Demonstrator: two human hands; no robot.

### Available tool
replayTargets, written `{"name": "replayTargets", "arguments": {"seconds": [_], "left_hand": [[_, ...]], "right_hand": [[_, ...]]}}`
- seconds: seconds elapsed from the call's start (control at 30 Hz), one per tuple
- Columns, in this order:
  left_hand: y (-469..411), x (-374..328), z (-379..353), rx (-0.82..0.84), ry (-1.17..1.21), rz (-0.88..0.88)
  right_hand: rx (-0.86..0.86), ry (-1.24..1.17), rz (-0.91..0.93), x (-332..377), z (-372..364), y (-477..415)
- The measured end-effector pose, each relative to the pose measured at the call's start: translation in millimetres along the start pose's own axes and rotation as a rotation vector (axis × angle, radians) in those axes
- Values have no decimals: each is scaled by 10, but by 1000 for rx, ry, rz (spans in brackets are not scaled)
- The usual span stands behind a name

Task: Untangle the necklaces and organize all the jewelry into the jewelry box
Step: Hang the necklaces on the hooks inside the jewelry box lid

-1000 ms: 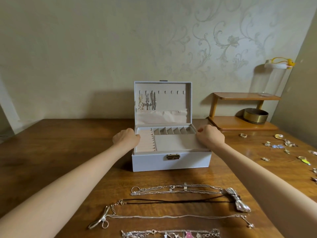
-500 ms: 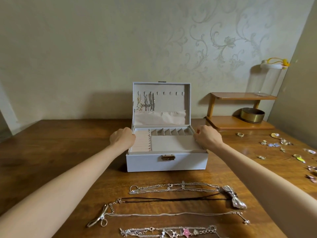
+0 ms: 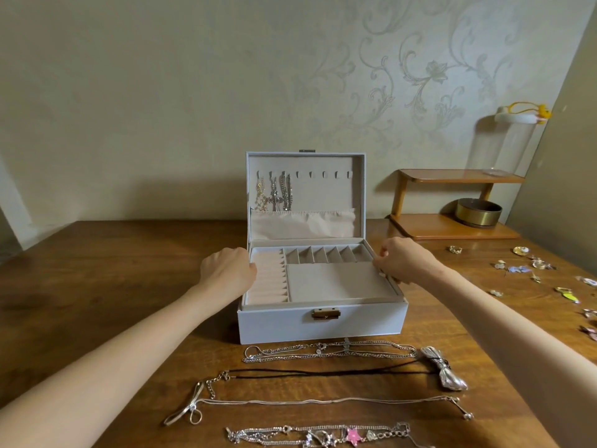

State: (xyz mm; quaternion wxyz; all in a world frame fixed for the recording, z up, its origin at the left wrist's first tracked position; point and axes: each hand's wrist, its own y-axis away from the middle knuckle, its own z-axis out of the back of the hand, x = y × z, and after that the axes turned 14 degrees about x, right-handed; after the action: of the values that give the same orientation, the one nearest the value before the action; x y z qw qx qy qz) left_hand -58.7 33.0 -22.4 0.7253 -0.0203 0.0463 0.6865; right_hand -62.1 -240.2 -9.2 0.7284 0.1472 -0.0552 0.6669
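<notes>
2 grips clasp tray [image 3: 336,282] side edges, left hand [image 3: 227,270], right hand [image 3: 402,265], jewelry box [image 3: 274,328] lid upright.

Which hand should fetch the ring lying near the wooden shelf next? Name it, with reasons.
Probably right. The right hand grips the tray at its right edge, on the side of the ring; the left hand holds the left edge, with the jewelry box between.

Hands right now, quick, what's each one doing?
Left hand: grips the tray at its left edge.
Right hand: pinches the tray's right edge.
</notes>
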Motion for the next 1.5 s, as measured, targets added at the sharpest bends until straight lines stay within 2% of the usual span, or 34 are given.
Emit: {"name": "replayTargets", "arguments": {"seconds": [0.07,0.1,0.13,0.17,0.23,0.3,0.33,0.37,0.43,0.5,0.6,0.77,0.87,1.03,1.13,1.23,1.33,1.5], "left_hand": [[47,-32,-2,-179,-52,-86],[76,-60,-6,-286,-28,-187],[112,-99,-3,-372,48,-332],[163,-145,16,-403,143,-479],[272,-238,55,-276,280,-706],[372,-295,45,-17,282,-855],[404,-304,15,69,252,-916],[431,-306,-20,103,215,-970],[470,-296,-71,81,146,-1030],[505,-285,-102,39,66,-1049],[536,-286,-155,-20,-68,-1042],[598,-308,-203,65,-144,-961],[613,-347,-205,87,-137,-939],[647,-417,-262,100,-75,-914],[591,-442,-279,29,85,-896],[522,-460,-202,6,383,-869],[503,-467,-28,130,718,-788],[462,-477,185,325,1229,-737]], "right_hand": [[-190,114,73,62,0,77],[-283,105,172,122,-5,154],[-329,46,311,204,-6,259],[-299,-28,454,281,-3,367],[-60,-144,654,417,8,592],[254,-95,661,487,-8,767],[354,-18,623,503,-35,826],[394,94,589,512,-78,870],[350,326,560,524,-186,918],[281,456,541,516,-303,937],[232,492,557,486,-384,954],[213,529,591,442,-409,949],[297,411,586,432,-322,975],[377,-30,542,375,-99,960],[332,-164,580,346,-17,917],[306,-286,625,297,4,852],[297,-445,689,278,-1,788],[346,-912,698,313,-16,661]]}}
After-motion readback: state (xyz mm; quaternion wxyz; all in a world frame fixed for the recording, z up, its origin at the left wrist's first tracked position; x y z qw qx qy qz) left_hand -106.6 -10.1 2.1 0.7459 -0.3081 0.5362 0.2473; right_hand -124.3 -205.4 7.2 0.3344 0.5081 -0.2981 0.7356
